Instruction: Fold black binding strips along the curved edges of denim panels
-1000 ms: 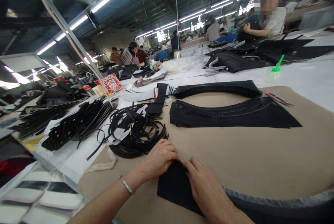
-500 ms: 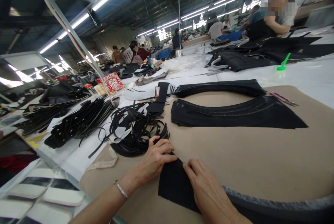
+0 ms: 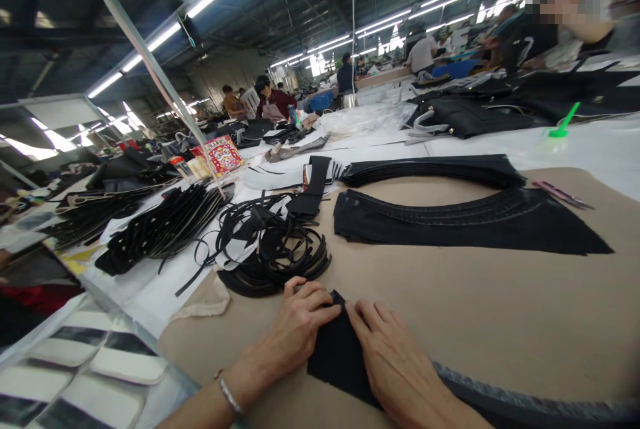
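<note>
Tan surface bearing two stacks of black panels.
To the left of the stacks we see coiled black strips; nearer us, on the surface, lies a black cloth. The left hand bends its fingers over the cloth's far tip, the right hand sets its fingers along the right edge; whether they pinch or only press, we cannot tell. Pink scissors lie just beside the stacks.
</note>
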The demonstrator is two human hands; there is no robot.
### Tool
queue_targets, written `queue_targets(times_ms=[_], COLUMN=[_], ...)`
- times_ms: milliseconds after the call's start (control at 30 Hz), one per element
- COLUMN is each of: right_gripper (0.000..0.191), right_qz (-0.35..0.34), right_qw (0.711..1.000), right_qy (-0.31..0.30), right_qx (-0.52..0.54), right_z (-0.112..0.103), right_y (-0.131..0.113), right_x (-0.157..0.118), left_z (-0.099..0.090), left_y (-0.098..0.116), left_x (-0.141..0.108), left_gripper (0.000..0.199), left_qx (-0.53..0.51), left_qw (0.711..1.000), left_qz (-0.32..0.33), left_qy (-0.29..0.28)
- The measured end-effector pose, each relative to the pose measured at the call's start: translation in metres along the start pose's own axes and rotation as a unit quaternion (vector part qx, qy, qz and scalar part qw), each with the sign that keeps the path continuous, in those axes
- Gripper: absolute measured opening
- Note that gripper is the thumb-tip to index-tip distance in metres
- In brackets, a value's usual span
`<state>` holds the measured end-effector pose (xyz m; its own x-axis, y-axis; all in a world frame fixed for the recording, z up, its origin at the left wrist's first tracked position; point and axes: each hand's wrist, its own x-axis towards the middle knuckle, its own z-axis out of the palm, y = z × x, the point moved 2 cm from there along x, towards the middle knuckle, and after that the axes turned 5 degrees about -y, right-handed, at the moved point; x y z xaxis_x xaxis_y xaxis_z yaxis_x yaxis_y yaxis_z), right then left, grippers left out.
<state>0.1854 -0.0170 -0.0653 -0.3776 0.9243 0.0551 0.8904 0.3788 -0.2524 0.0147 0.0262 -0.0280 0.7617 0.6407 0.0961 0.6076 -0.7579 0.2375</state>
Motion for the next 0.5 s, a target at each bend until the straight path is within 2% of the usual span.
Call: queue_targets(times_ms=[167, 300, 500], right_gripper=[0.054, 0.055, 0.056], right_qz=[0.003, -0.001, -0.014], right_qw=[1.0, 1.0, 0.996], right_qy=[-0.01, -0.01, 0.041], right_qx=[-0.011, -0.029, -0.072], right_z=[-0.0024, -0.0019, 0.0054], right_y=[-0.0022, -0.0041, -0.0076], right_x=[0.0043, 0.0062, 0.0047], left_z=[0.0016, 0.0042, 0.0072], left_y=[-0.0013, -0.0023, -0.0057], left_x=[-0.0025, -0.0049, -0.0083], left_gripper=[0.046, 0.048, 0.044], left_qx=[-0.006, -0.015, -0.003], left_qw=[1.0, 1.0, 0.999], left_qz=[-0.003, 0.0, 0.006], left_qy=[-0.002, 0.021, 0.041])
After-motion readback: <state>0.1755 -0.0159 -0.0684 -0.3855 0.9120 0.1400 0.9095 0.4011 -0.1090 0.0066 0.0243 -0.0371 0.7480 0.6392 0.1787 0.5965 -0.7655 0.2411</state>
